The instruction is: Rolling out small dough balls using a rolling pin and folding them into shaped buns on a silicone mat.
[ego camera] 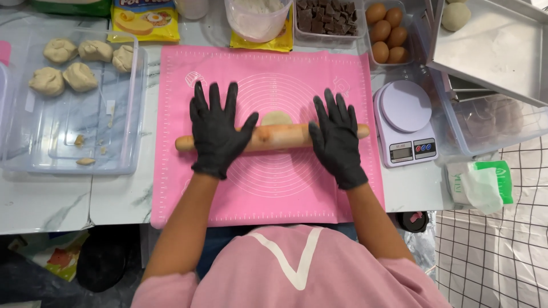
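Clutter rings the pink silicone mat (pixel 268 199) on the marble-patterned table (pixel 51 199); a small white kitchen scale (pixel 404 121) sits just beside the mat's right edge, a crumpled green-and-white packet (pixel 482 183) lies nearer the table's corner, and yellow packets (pixel 145 20) lie along the far side; nothing stands between the hands and the mat.

Both hands wear black gloves; the left hand (pixel 217 134) lies flat with fingers spread wide, palm pressed on the wooden rolling pin (pixel 274 137); the right hand (pixel 337 140) is likewise open and splayed, resting on the pin's other end; neither curls around it. The pin lies crosswise at the middle of the mat, and a small flattened piece of dough (pixel 276 118) peeks out from under its far side, between the two hands.

To the left a clear plastic tray (pixel 34 154) holds five rough dough balls (pixel 80 77) at its far end and a few crumbs; beyond the mat a clear tub of flour (pixel 257 20) stands beside a box of dark chocolate chunks (pixel 328 20); a clear container with five brown eggs (pixel 388 31) sits next to it; at right, a steel tray (pixel 496 51) carries one dough ball and overhangs a clear bin (pixel 491 128) whose contents are too blurred to tell.
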